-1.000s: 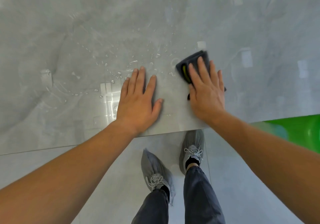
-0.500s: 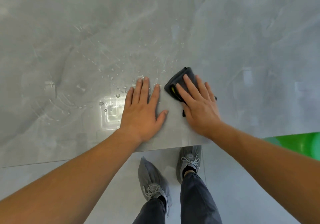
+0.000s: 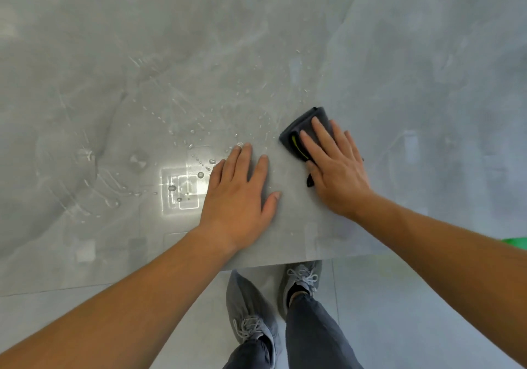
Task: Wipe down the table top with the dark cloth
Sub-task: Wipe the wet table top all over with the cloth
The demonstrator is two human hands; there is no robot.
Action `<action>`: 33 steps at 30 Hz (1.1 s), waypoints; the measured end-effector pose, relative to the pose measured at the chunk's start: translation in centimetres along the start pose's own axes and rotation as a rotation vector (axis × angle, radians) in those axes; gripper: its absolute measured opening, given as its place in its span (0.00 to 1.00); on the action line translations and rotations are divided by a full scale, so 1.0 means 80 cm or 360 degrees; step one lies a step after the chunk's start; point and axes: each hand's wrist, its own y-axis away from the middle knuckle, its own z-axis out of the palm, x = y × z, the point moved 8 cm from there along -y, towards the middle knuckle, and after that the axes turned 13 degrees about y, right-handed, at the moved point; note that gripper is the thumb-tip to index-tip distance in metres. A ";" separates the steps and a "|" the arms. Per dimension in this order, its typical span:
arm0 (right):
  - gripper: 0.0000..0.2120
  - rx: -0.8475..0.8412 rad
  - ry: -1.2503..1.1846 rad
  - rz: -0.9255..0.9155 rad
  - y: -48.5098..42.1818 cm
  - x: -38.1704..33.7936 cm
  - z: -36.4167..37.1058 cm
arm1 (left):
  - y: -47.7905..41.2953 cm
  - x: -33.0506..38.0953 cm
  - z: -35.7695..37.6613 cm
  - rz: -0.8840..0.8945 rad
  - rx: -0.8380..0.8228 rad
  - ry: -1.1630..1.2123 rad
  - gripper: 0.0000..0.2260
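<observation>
The dark cloth [image 3: 299, 123] lies folded on the grey bench [image 3: 399, 83], a little in from the near edge and to the right of the middle. Much of it is hidden under the right hand [image 3: 339, 171]. Only its far end, its left side with a yellow-green stripe [image 3: 297, 146] and a small dark corner by the thumb show. The right fingers [image 3: 322, 133] lie straight and slightly spread on top of the cloth, pressing it flat rather than curling round it. The right thumb is hard to make out against the cloth's edge.

The left hand [image 3: 238, 197] rests palm down on the bare bench just beside the cloth but apart from it. Its fingers [image 3: 242, 163] are straight and hold nothing.

Water drops [image 3: 200, 174] and thin streaks are scattered on the bench beyond and to the left of the left hand, and some fade into the grey pattern. A bright glare [image 3: 179, 191] washes out the surface beside the left hand.

Both forearms are cut off by the bottom and side edges. Below the bench edge, two grey shoes [image 3: 251, 314] and dark trouser legs [image 3: 310, 337] stand on a pale floor [image 3: 413, 297]. A sliver of something green [image 3: 516, 243] shows at the right edge, too cut off to identify.
</observation>
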 end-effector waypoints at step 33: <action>0.27 0.0092 -0.0161 0.0226 -0.252 0.129 -0.075 | -0.218 -0.030 -0.093 -0.0257 0.0107 -0.0024 0.36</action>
